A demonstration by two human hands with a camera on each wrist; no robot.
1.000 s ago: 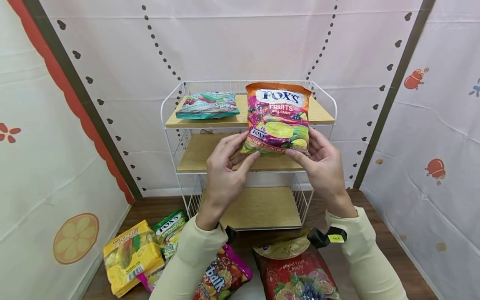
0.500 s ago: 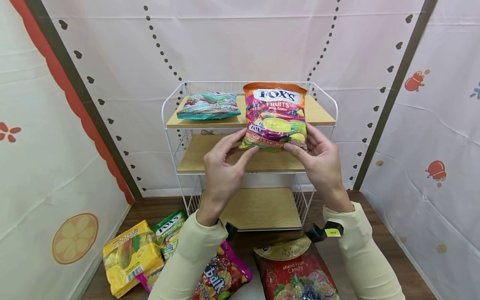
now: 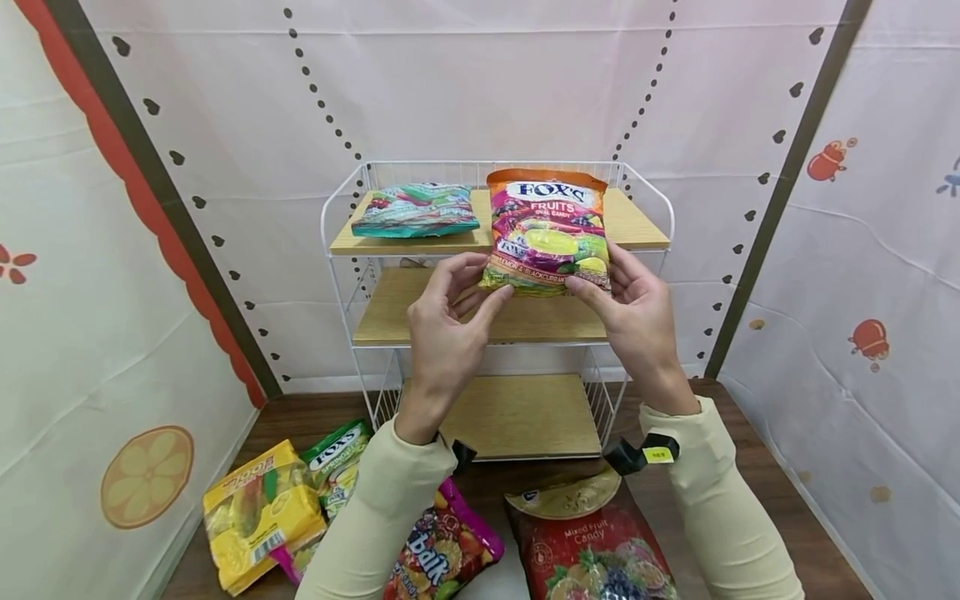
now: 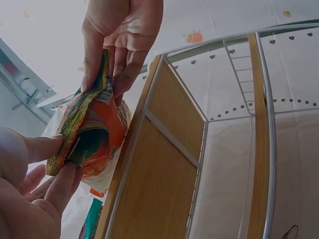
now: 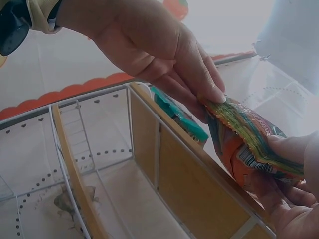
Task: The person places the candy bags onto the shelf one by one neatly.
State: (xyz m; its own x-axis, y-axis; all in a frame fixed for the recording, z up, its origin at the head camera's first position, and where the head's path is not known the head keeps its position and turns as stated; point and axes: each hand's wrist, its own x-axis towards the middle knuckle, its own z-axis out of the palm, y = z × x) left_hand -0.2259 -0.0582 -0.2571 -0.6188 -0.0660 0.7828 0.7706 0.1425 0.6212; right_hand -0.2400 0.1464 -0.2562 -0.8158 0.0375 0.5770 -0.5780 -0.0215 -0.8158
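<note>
Head view: left hand (image 3: 450, 333) and right hand (image 3: 641, 325) pinch the lower part of the Fox's Fruits bag (image 3: 551, 237) by the wire rack's (image 3: 390, 310) top shelf. One teal bag (image 3: 416, 210) already lies there; the Mixed Fruit Candy bag (image 3: 588, 542) and others before the rack apparently await shelving.

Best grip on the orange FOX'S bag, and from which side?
Likely the two bottom corners of the orange bag, from the front, one hand each: its face points out, rack behind, and the bottom seam is thin and flat to pinch, while the body above bulges. The left hand and right hand hold it near there now.
</note>
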